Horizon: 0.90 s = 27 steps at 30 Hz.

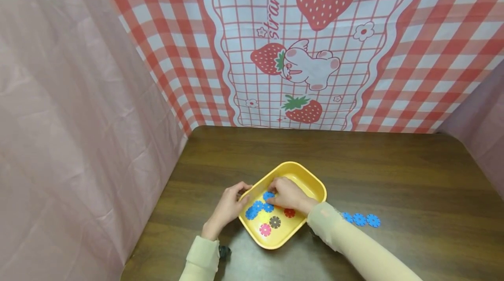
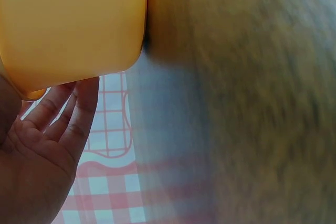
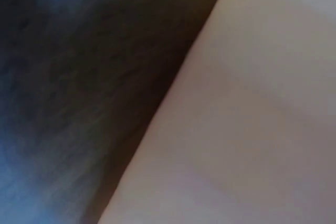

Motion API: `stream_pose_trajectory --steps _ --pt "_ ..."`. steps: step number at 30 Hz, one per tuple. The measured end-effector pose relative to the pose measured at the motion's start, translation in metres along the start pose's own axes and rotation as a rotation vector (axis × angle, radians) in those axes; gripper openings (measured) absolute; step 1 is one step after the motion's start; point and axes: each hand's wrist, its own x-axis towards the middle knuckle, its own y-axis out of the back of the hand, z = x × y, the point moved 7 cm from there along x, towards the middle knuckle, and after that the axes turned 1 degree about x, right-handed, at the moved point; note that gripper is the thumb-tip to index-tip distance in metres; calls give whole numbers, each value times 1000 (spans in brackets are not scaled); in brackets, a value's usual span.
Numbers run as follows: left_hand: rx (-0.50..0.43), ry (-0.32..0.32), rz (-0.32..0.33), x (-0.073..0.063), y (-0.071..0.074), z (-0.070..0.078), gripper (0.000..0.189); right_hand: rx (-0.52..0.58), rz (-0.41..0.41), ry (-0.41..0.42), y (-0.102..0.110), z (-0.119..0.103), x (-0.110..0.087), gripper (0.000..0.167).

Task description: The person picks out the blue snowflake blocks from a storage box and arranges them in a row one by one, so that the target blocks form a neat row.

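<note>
With 12 o'clock pointing away from the person, I have a yellow, round-cornered plastic tray (image 1: 283,233) mid-view on the brown wood-grain table (image 1: 220,154). Inside it, thin blue toothed discs (image 1: 251,213) bunch from 8 to 10 o'clock, a pink toothed disc (image 1: 265,230) lies at 7, a dark brown toothed disc (image 1: 274,222) near 6, and a red toothed disc (image 1: 289,213) towards 4. A row of blue toothed discs (image 1: 359,219) lies on the table just past 3 o'clock, outside the tray.

I judge the discs feather-light, stiff and a little slippery, hardly fragile; I'd take one by opposite edges, where the notches give fingertips some bite. The tray looks light and firm, best held by its rim.

The left hand (image 1: 226,208) grips that rim at 9 o'clock, thumb over the inner side, fingers slightly parted against the outside. The right hand (image 1: 286,193) reaches in at about 10 o'clock, fingers bent, thumb and forefinger either side of one blue disc; I can't tell whether they actually pinch it, and the right wrist view gives me only blurred skin.
</note>
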Motion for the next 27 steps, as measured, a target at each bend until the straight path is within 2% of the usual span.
stream_pose_trajectory --steps 8,15,27 --pt "-8 -3 8 0 0 0 19 -36 15 24 1 -1 0 24" --pt "-13 -13 11 0 -1 1 20 -20 49 -5 7 1 -2 28" --pt "2 -8 13 -1 -1 2 19 70 70 -23 33 0 -13 30"
